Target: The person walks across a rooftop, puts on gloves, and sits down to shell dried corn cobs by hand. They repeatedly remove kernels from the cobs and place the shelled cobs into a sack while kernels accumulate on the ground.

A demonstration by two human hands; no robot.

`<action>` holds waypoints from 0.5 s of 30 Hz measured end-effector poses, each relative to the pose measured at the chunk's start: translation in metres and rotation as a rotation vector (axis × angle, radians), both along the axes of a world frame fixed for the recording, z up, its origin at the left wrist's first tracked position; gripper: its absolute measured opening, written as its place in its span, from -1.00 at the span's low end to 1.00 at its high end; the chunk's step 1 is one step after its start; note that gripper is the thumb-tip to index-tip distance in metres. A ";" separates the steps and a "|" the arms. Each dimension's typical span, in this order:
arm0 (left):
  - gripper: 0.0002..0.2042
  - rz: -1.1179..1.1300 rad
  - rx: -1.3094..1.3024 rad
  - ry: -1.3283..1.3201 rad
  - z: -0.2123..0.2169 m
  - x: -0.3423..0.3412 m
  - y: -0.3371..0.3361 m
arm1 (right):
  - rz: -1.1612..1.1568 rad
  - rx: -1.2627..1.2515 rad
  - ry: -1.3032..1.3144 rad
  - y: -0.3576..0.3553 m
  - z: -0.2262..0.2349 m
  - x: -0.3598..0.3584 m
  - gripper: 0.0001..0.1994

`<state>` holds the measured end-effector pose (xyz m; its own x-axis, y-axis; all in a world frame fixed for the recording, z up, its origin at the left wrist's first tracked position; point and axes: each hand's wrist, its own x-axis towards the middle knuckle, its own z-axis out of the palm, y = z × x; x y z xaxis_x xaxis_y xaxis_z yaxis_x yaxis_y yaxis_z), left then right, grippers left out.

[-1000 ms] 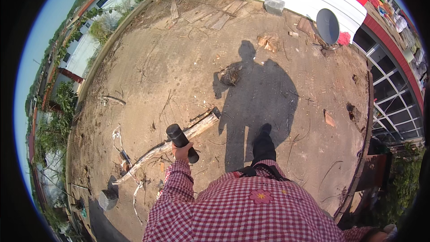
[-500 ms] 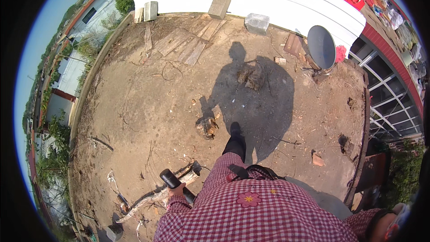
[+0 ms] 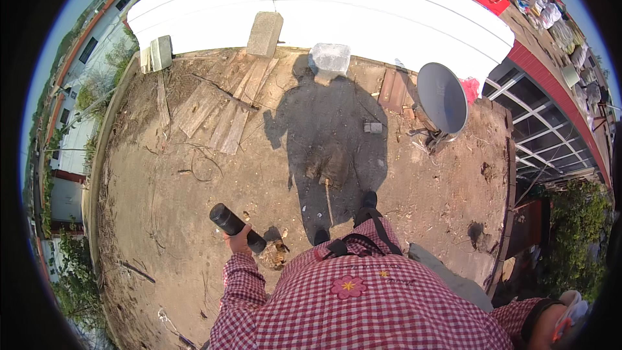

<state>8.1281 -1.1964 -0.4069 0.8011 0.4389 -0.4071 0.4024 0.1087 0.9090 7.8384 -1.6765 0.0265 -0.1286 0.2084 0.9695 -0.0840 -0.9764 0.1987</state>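
Note:
My left hand [image 3: 239, 240] is closed around a black cylindrical bottle [image 3: 227, 218], held out at a tilt on my left side above the dirt. Just right of the bottle, a broken chunk of wood [image 3: 278, 258] lies on the ground, partly covered by my checked smock [image 3: 350, 311]. At the lower right edge, my right hand [image 3: 549, 328] is only partly visible beyond a dark cuff. Against it is a crumpled white item with red-orange marks [image 3: 574, 311]; how the fingers sit there is hidden. A wood stump [image 3: 334, 163] stands ahead in my shadow.
Weathered boards [image 3: 228, 131], a concrete block [image 3: 264, 34] and a pale block [image 3: 329, 58] lie by the white wall [image 3: 311, 0]. A grey satellite dish [image 3: 443, 98] stands at the right. A low kerb [image 3: 107, 129] edges the left, and a stick [image 3: 136, 271] lies nearby.
I have stepped forward, so the stump and wood chunk are closer to me. The pale branch beside my left hand has gone out of view. The bottle stays in my left hand.

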 end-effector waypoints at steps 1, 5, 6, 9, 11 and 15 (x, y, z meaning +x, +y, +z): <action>-0.40 -0.002 -0.024 -0.024 -0.002 0.030 -0.014 | 0.008 0.006 0.002 -0.020 -0.002 0.020 -0.64; -0.39 0.024 -0.048 -0.084 -0.014 0.118 -0.086 | 0.030 0.001 0.000 -0.108 -0.005 0.094 -0.64; -0.37 0.051 -0.063 -0.078 -0.015 0.132 -0.110 | 0.029 -0.008 -0.007 -0.131 -0.005 0.106 -0.64; -0.27 0.203 -0.010 0.024 -0.009 0.134 -0.128 | 0.081 0.017 0.008 -0.194 0.002 0.171 -0.64; -0.24 0.293 0.046 0.153 -0.004 0.139 -0.135 | 0.117 0.025 0.009 -0.228 0.006 0.214 -0.64; -0.11 0.339 0.114 0.327 0.007 0.169 -0.170 | 0.130 -0.013 0.042 -0.276 0.027 0.295 -0.64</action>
